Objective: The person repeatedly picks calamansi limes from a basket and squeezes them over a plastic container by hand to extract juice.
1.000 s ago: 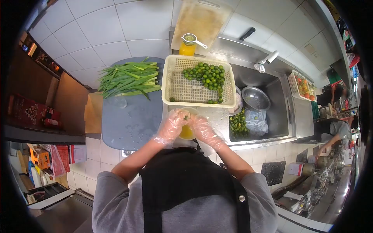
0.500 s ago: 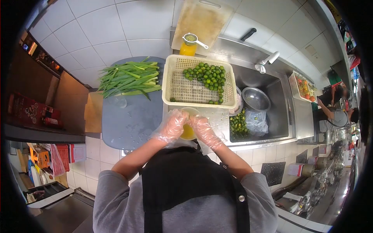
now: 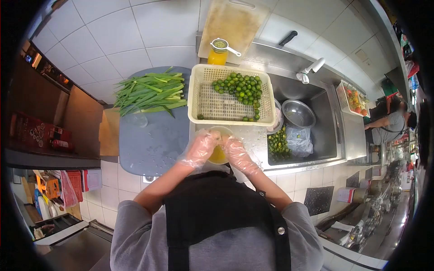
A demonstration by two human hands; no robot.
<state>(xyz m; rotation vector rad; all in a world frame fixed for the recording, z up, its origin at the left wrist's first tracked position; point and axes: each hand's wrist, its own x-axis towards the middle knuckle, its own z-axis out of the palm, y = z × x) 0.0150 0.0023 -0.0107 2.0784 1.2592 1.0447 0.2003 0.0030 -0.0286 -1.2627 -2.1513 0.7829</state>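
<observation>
My left hand point(image 3: 203, 145) and my right hand point(image 3: 236, 151), both in clear plastic gloves, meet over a round container point(image 3: 218, 158) with yellow liquid in it. The fingers of both are closed and bent inward. Whatever lies between the fingertips is too small and covered to make out. Just beyond my hands stands a cream plastic basket point(image 3: 235, 122), with small green citrus fruits point(image 3: 244, 88) heaped toward its right side. A few more of the fruits lie near its front edge.
Green leafy stalks point(image 3: 153, 92) lie on a grey board point(image 3: 149, 156) at left. Behind the basket, a strainer point(image 3: 220, 44) rests on a jar of yellow liquid point(image 3: 217, 57). The sink point(image 3: 323, 135) at right holds cut fruit pieces point(image 3: 279, 144) and a metal bowl point(image 3: 298, 114). Another person point(image 3: 389, 126) stands far right.
My hands have drawn slightly apart over the container, so more of its rim and liquid shows. The view has shifted a little. The basket and fruits stay in place.
</observation>
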